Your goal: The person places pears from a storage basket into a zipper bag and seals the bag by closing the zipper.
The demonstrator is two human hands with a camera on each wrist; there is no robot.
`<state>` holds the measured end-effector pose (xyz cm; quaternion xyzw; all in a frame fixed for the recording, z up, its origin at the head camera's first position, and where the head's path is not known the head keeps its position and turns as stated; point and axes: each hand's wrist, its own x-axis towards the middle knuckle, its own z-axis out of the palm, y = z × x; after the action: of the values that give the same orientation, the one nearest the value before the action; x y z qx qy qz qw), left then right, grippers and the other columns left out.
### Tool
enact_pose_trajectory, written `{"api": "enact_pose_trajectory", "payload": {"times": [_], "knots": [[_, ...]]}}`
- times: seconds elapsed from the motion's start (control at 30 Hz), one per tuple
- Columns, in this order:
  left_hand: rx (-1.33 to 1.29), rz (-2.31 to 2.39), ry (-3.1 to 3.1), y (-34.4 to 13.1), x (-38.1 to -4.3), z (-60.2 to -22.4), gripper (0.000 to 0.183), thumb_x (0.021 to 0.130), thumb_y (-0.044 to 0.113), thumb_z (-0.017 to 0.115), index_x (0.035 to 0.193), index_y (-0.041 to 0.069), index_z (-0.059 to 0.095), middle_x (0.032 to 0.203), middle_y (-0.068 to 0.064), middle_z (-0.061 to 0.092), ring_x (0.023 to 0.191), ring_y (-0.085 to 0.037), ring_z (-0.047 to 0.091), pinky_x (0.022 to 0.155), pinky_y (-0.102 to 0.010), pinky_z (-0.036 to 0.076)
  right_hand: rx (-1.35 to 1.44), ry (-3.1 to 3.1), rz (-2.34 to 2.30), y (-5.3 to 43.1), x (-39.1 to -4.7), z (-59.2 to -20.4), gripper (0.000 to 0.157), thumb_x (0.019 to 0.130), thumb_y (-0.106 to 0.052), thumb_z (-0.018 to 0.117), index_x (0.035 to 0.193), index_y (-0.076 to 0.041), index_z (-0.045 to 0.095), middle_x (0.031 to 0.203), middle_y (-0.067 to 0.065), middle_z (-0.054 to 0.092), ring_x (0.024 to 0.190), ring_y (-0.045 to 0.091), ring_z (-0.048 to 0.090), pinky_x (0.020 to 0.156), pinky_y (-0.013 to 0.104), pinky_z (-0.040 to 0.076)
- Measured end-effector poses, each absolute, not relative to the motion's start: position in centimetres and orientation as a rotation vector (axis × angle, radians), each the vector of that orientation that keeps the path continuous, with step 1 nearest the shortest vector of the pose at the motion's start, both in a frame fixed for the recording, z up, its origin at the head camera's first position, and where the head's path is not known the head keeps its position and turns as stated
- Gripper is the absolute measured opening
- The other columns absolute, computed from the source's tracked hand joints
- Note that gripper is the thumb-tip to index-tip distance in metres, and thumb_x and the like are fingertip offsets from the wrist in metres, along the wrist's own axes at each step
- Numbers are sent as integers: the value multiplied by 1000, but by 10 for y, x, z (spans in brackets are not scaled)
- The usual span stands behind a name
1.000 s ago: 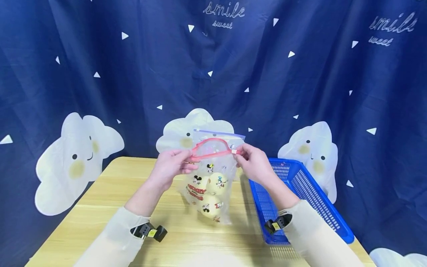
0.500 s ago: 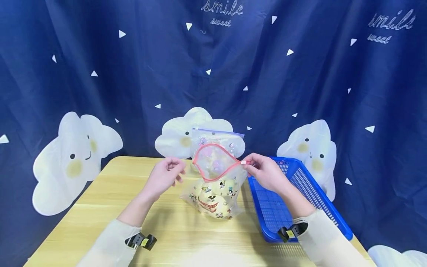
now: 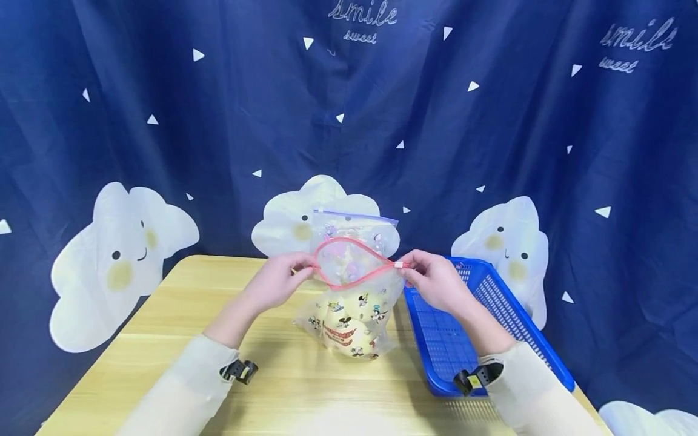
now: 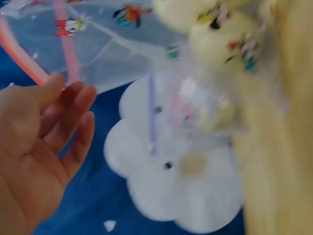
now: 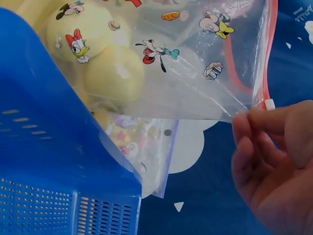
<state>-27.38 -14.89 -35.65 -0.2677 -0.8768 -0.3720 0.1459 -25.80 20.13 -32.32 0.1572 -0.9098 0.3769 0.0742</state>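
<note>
A clear zip bag [image 3: 389, 297] with a red zip and cartoon prints stands on the table, its mouth gaping in an oval. Several pale yellow round things [image 5: 117, 73] bulge inside its lower part. At the left end of the red zip, my left hand [image 3: 272, 281] pinches the bag's edge between thumb and fingertips. My right hand [image 3: 438, 284] pinches the opposite corner, right beside the white slider [image 5: 269, 104]. Behind stands a second clear bag with a purple zip [image 3: 357, 215], partly hidden by the first; it holds colourful things.
A blue plastic basket [image 3: 515, 324] with slotted walls stands on the right of the wooden table [image 3: 272, 387], close to my right forearm. A dark blue curtain [image 3: 229, 139] with white clouds hangs behind the table.
My left hand let go of the bag's left edge, then came back and pinches it again. My right hand moved slightly right and down with the slider corner; the mouth has widened.
</note>
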Motion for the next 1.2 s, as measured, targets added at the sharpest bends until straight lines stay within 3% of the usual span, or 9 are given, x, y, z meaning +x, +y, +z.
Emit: {"api": "enact_pose_trajectory", "payload": {"times": [0.13,0.27,0.37,0.47,0.57,0.77,0.97,1.07,1.2], "knots": [[-858,-914,-2582,-172,-271,-325,8,106,8,71,106,9,79,102,-4,80,95,-20,74,89,-47,65,385,-2640,1116,213,-262,-317,11,110,-18,69,111,-9,76,96,11,76,83,20,66,66,27,53],[-947,-970,-2661,-187,-263,-307,7,104,8,72,102,13,77,104,-2,79,100,-20,74,90,-45,63,369,-2635,1193,228,-262,-316,13,110,-18,67,113,-8,75,101,12,74,87,22,62,70,26,51],[-963,-1177,-2678,-184,-261,-317,5,104,10,74,108,11,75,110,-4,79,104,-19,76,92,-39,63,418,-2711,1246,233,-261,-323,14,110,-19,69,115,-8,75,103,13,73,86,23,59,68,27,49],[-877,-1466,-2614,-175,-263,-341,28,103,12,77,129,6,68,113,-8,80,105,-20,77,91,-33,63,430,-2751,1294,232,-261,-333,18,108,-22,72,119,-8,74,107,12,75,90,22,64,74,26,55],[-731,-1630,-2555,-167,-266,-362,37,102,17,79,136,5,68,111,-10,80,102,-22,75,90,-30,62,388,-2749,1354,228,-262,-340,22,105,-23,76,119,-6,73,108,12,76,92,23,68,77,27,60],[-507,-1687,-2466,-165,-266,-364,24,104,26,78,115,5,81,103,-3,80,96,-17,70,86,-25,58,281,-2686,1362,226,-260,-339,21,104,-21,78,116,-4,74,101,9,76,88,19,66,74,25,57],[-576,-1797,-2322,-181,-258,-340,23,104,14,77,119,-3,78,101,5,81,95,-12,72,88,-22,60,296,-2573,1494,234,-260,-323,23,108,-19,71,121,0,74,110,13,78,105,25,71,93,30,59],[-592,-1756,-2433,-183,-256,-348,23,104,19,77,119,1,78,104,5,81,98,-10,74,93,-22,60,339,-2684,1443,233,-263,-329,23,109,-22,70,118,-2,75,113,12,78,104,25,71,92,33,59],[-527,-1775,-2489,-181,-255,-368,26,105,20,77,123,2,77,113,-5,82,100,-10,75,91,-25,63,349,-2748,1503,228,-263,-345,25,108,-22,72,122,-2,74,117,15,78,105,29,72,90,33,63]]}}
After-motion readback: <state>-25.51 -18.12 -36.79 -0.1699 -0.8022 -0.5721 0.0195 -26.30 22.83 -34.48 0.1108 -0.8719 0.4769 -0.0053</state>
